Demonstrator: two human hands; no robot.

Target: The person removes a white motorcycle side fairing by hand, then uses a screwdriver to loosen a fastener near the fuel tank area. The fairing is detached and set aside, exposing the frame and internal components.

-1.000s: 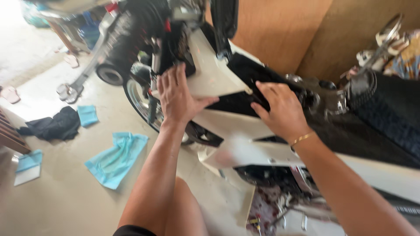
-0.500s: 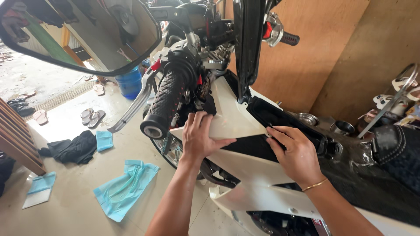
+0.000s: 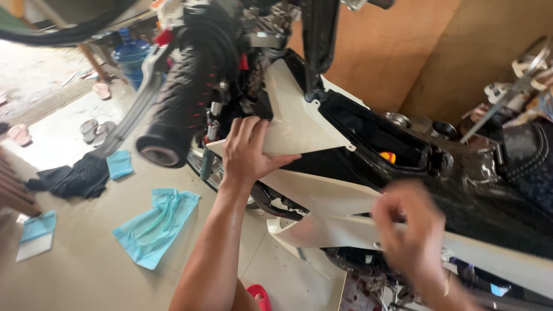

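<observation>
At the far left, a folded pale-blue cloth [image 3: 36, 235] is seen lying on the concrete floor [image 3: 86, 270], well apart from both hands. A dark rag [image 3: 72, 177] with a small blue cloth [image 3: 119, 164] touching it is laid further up, and a larger crumpled teal cloth [image 3: 155, 224] is spread on the floor below and to the left of the left forearm. A blue water jug [image 3: 131, 55] is set at the back, beyond the handlebar.

A black rubber handlebar grip [image 3: 184, 98] with its silver lever [image 3: 135, 112] is held in view just left of and above the left hand [image 3: 249, 152]. The left hand is closed on the white fairing panel [image 3: 294, 129] of the motorcycle — fingers wrapped over the panel's lower front edge, thumb stretched along its underside toward the right. The panel is thus found directly under and to the right of that grasp, tilted upward toward the steering column.

Right of the grasp, an open black compartment [image 3: 380, 138] is exposed, with a small orange part [image 3: 389, 156] inside it. Below it, a second white body panel [image 3: 322, 227] is seen.

The right hand [image 3: 412, 230] is blurred — it is placed at or just before the lower white panel, fingers curled, but whether anything is gripped cannot be told.
</observation>
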